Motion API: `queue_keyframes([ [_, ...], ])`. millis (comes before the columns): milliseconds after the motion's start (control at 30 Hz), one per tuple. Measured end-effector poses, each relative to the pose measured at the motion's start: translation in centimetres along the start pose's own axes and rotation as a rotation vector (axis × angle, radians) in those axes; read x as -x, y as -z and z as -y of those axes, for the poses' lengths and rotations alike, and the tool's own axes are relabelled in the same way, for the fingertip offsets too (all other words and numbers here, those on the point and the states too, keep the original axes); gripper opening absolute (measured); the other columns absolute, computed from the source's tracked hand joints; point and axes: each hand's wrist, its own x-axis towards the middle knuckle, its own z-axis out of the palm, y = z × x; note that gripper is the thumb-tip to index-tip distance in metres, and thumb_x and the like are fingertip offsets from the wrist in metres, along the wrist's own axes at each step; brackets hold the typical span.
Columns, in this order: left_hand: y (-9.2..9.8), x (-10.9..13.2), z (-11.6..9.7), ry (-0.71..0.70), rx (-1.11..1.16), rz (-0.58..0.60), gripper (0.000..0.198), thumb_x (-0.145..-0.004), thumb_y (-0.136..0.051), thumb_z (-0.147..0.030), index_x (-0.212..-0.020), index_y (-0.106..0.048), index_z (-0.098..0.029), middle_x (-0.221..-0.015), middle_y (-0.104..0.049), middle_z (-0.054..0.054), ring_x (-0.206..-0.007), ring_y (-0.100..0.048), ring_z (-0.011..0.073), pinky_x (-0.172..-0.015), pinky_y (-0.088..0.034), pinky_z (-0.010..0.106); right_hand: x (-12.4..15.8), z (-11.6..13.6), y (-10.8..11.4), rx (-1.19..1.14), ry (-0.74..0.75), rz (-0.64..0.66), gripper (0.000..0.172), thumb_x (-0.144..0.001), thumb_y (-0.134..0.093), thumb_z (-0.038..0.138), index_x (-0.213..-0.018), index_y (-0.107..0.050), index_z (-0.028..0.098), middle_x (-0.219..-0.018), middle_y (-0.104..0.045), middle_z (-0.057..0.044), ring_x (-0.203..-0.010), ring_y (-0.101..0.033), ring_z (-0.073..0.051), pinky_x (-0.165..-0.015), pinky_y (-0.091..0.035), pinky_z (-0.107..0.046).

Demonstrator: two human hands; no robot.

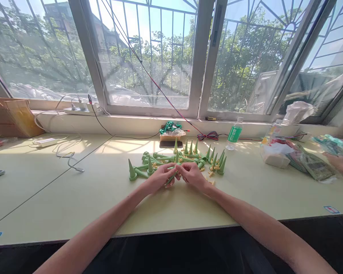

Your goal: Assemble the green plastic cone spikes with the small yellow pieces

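Both of my hands meet over the pale table (108,198), in front of a pile of green plastic cone spikes (188,156). My left hand (159,178) is curled around a green cone spike (171,177) that lies between the two hands. My right hand (192,176) pinches the same piece at its near end, fingers closed. Several spikes stand upright, tip up, and others lie on their sides. Small yellow parts (210,174) are scattered among them.
A clear bottle with a green label (234,134) stands by the window sill. A dark phone (170,144) lies behind the pile. Cables and a power strip (78,110) are at the left. Bags and packets (291,156) sit at the right, beside another person's hand (341,163).
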Motion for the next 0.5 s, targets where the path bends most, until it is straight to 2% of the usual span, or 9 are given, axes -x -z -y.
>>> queue_keyframes([
  [200, 0.04, -0.15, 0.36, -0.003, -0.001, -0.003, 0.045, -0.089, -0.057, -0.054, -0.111, -0.059, -0.014, -0.080, -0.062, 0.003, -0.046, -0.045, 0.0041, -0.038, -0.029, 0.016, 0.10, 0.08, 0.02, 0.023, 0.004, 0.002, 0.047, -0.085, -0.061, 0.055, -0.058, -0.054, 0.017, -0.042, -0.047, 0.004, -0.036, -0.035, -0.006, -0.038, -0.028, -0.021],
  [500, 0.19, -0.22, 0.75, -0.008, 0.008, -0.019, 0.043, -0.089, -0.059, -0.052, -0.108, -0.059, -0.013, -0.078, -0.061, 0.002, -0.046, -0.043, 0.0033, -0.038, -0.029, 0.015, 0.12, -0.10, 0.00, 0.050, 0.001, -0.009, 0.048, -0.086, -0.060, 0.056, -0.059, -0.053, 0.018, -0.042, -0.047, 0.004, -0.037, -0.036, -0.007, -0.039, -0.028, -0.021],
])
